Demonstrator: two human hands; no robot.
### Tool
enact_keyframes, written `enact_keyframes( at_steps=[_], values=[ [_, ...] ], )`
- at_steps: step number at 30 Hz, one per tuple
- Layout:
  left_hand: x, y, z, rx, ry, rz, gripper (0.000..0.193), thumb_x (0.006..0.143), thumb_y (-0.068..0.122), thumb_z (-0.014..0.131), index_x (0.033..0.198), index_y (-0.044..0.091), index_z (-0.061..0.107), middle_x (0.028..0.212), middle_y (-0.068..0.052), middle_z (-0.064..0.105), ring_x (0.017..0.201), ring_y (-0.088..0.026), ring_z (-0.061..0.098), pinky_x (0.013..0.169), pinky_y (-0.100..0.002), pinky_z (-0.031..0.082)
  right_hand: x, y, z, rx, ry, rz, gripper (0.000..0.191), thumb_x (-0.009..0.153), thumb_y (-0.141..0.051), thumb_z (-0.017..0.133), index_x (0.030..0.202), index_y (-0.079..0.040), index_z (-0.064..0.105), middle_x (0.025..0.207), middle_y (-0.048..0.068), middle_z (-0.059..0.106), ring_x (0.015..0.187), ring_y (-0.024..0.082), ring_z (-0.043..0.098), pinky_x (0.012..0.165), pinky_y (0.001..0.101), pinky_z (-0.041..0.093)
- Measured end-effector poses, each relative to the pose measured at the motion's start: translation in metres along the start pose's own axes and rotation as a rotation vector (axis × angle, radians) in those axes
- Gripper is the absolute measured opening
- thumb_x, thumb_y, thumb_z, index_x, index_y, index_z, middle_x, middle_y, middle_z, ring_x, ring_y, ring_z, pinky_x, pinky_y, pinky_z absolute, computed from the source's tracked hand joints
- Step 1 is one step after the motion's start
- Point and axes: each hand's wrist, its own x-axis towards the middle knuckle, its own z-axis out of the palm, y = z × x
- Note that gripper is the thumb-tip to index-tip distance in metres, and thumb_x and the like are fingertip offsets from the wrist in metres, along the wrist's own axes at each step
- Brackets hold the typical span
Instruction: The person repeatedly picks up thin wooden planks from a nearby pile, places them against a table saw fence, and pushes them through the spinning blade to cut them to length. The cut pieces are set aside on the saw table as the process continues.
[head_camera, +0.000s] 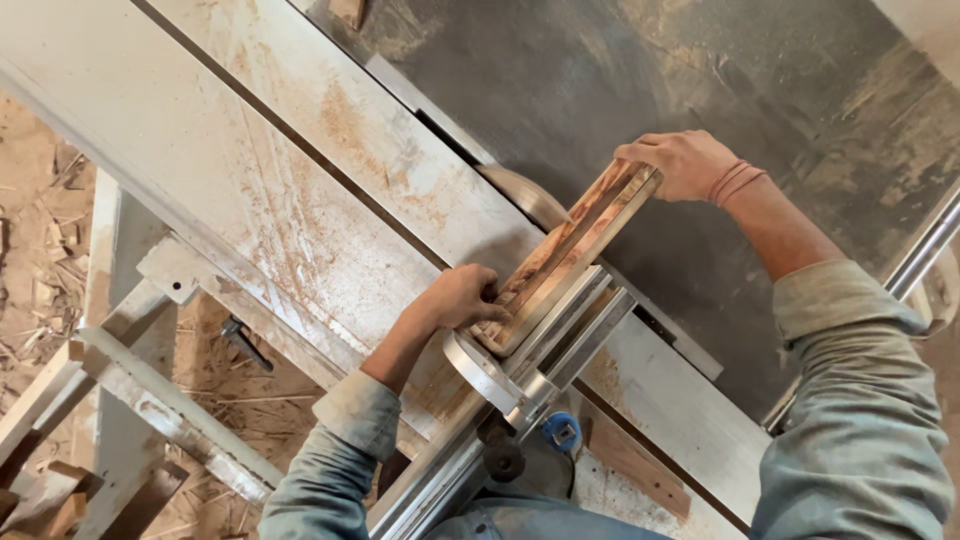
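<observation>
**Two bare hands steady a strip of wood at a table saw**

Two grey-green sleeves enter from the bottom edge, seen from above by a camera on the person's head. Nearest the viewer, a blue knob (562, 432) sits under the table edge beside a metal rail (440, 480) that runs diagonally up to the right.

Just beyond, the left hand (462, 298) rests on the pale, sawdust-streaked sliding table (300, 190), its fingers curled and pressed against the near end of a long wooden strip (570, 250). The strip is reddish brown with lighter edges. It lies diagonally along a grooved metal fence (575, 325), touching it, with a curved metal bracket (480, 370) wrapped round its near end.

Farther off, the right hand (680, 162) closes over the far end of the strip, fingers folded down on top of it. Red thread is wound round that wrist.

To the left of the strip, the rounded top of a saw blade (525, 195) rises from a slot in the table, close beside the wood; whether they touch cannot be told. Behind it spreads the dark, dusty saw table (700, 80).

At far left, wood scraps and shavings (40, 250) litter the floor.
</observation>
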Motion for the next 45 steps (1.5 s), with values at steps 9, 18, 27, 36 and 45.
enact_keyframes(
  at_steps=[9,18,27,36,45],
  values=[
    [0.001,0.001,-0.001,0.015,-0.001,-0.010,0.046,0.069,0.044,0.089,0.082,0.004,0.071,0.080,-0.013,0.073,0.075,-0.029,0.070,0.068,-0.042,0.054,-0.002,-0.001,-0.006,0.041,-0.010,0.039,0.062,0.073,-0.015,0.077,0.133,-0.024,0.063,0.117,0.000,0.071,0.096,0.027,0.072,0.081,0.0410,0.059],
    [-0.002,0.006,-0.002,-0.020,0.014,-0.021,0.042,0.069,0.040,0.089,0.086,0.005,0.073,0.082,-0.012,0.075,0.077,-0.026,0.071,0.069,-0.040,0.055,-0.058,0.034,-0.005,0.332,0.119,0.432,0.078,0.058,-0.029,0.088,0.129,-0.009,0.066,0.115,0.018,0.073,0.105,0.036,0.070,0.093,0.0441,0.055],
    [-0.005,0.009,-0.003,-0.041,0.015,-0.007,0.043,0.070,0.040,0.089,0.084,0.003,0.072,0.078,-0.013,0.074,0.072,-0.025,0.070,0.066,-0.039,0.055,-0.134,0.062,0.008,0.316,0.173,0.695,0.079,0.061,-0.034,0.088,0.131,-0.004,0.067,0.114,0.021,0.074,0.108,0.037,0.070,0.096,0.0440,0.055],
    [-0.013,0.026,-0.012,-0.048,-0.015,-0.069,0.042,0.072,0.038,0.089,0.079,0.001,0.069,0.074,-0.013,0.072,0.067,-0.024,0.069,0.063,-0.040,0.054,-0.201,0.074,0.028,0.214,0.073,0.656,0.082,0.064,-0.022,0.085,0.142,-0.014,0.059,0.132,0.016,0.067,0.119,0.037,0.065,0.102,0.0454,0.052],
    [-0.015,0.026,-0.012,-0.085,-0.018,-0.071,0.041,0.072,0.036,0.089,0.082,0.001,0.071,0.077,-0.013,0.074,0.070,-0.024,0.071,0.066,-0.039,0.055,-0.222,0.071,0.030,0.163,-0.092,0.635,0.086,0.065,-0.007,0.076,0.147,-0.018,0.052,0.144,0.011,0.056,0.130,0.035,0.057,0.104,0.0441,0.052]
  ],
)
